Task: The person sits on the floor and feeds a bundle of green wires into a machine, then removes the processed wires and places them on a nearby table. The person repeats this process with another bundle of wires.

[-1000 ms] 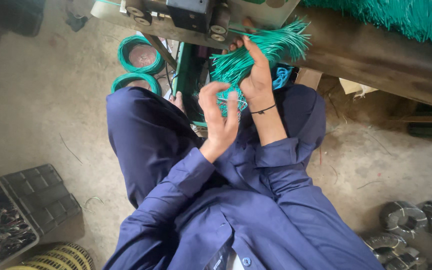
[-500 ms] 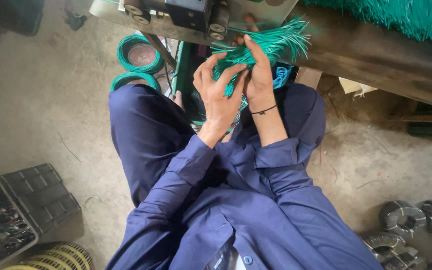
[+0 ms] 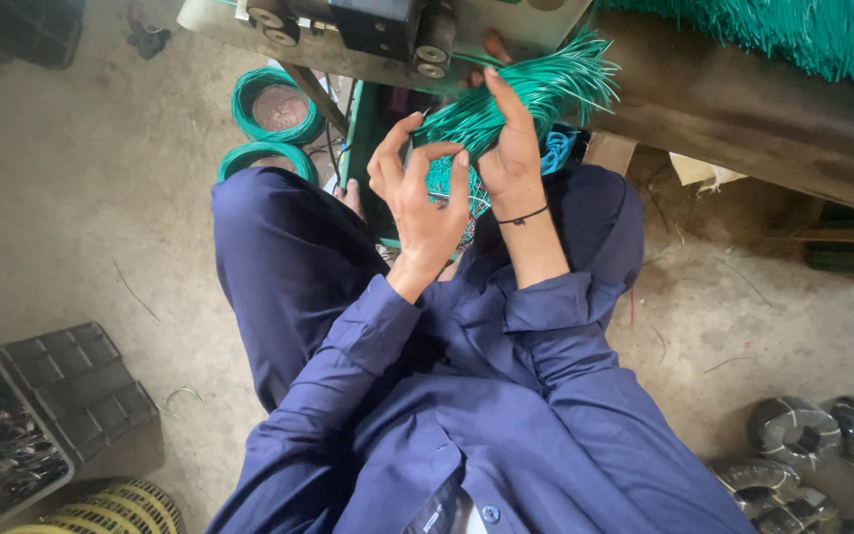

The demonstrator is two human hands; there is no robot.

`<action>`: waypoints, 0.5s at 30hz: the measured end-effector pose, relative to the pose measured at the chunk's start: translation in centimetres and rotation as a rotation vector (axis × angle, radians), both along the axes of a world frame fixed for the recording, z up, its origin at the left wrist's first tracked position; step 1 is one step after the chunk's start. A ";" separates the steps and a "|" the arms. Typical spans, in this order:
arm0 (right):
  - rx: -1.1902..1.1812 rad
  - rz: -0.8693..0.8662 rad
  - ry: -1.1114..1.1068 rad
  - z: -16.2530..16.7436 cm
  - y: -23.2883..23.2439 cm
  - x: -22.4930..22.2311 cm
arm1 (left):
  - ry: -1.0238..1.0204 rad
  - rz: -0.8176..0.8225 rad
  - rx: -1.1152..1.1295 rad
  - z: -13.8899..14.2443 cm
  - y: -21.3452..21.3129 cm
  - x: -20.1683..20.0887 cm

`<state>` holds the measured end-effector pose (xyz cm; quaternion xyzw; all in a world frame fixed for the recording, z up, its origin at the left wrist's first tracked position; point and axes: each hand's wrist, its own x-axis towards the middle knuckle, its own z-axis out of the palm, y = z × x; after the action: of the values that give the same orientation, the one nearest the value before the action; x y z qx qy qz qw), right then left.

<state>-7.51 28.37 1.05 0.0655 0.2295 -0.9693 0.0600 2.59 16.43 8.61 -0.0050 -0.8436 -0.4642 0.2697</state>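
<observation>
I sit in dark blue work clothes above a concrete floor. My right hand (image 3: pixel 508 148), a thin black band on its wrist, is closed around a bundle of cut green wires (image 3: pixel 536 94) whose ends fan out up and to the right. My left hand (image 3: pixel 419 193) curls its fingers around the lower end of the same bundle, just left of the right hand. Both hands are held in front of a metal machine (image 3: pixel 387 30) with rollers at the top of the view.
Two coils of green wire (image 3: pixel 274 109) lie on the floor left of my knee. A black crate (image 3: pixel 66 381) holding small parts stands at lower left beside a yellow coil (image 3: pixel 126 504). Grey wire coils (image 3: pixel 808 435) sit at lower right. A heap of green wires (image 3: pixel 793 30) lies on a wooden bench at top right.
My left hand has risen from an open palm under the bundle to a grip on its lower end. The right hand has kept its hold with little movement.
</observation>
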 end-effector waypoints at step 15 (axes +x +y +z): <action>-0.029 -0.032 0.043 0.1 -0.3 0.1 | -0.386 0.146 1.057 -9.8 -1.0 -3.2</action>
<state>-7.44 28.10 1.13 0.0474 0.2157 -0.9745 0.0405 -0.61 15.47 -1.19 0.2741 -0.5285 -0.7962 0.1079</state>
